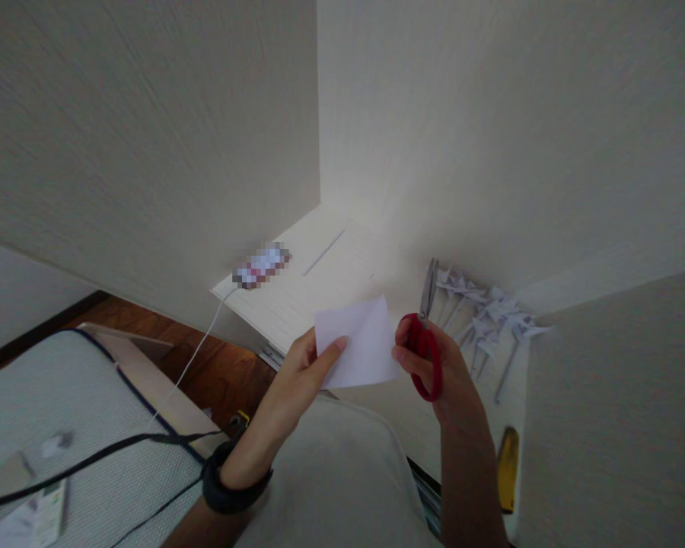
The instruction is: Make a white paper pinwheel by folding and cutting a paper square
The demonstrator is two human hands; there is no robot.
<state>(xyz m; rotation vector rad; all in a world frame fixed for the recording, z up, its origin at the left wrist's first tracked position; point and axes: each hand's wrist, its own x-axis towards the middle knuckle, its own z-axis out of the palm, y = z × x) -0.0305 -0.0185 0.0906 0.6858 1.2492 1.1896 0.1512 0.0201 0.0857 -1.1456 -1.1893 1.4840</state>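
Observation:
My left hand (311, 365) grips a square sheet of white paper (362, 346) by its left side, thumb on top and fingers behind. A faint crease runs in from the sheet's upper right corner. In my right hand (439, 361) is a pair of scissors (425, 346) with red handles, its metal blades pointing up and almost together. The fingertips of that hand come close to the paper's right edge; whether they touch it I cannot tell. Beyond the scissors lie several folded paper pinwheels (491, 308) on thin sticks.
A thin white stick (323, 253) lies on the white desk (297, 304). Near its left edge sits a blurred-out phone-like device (261, 265) with a white cable (201, 346). A yellow-handled tool (508, 468) rests at the right. Walls enclose the desk; a bed (91, 403) stands left.

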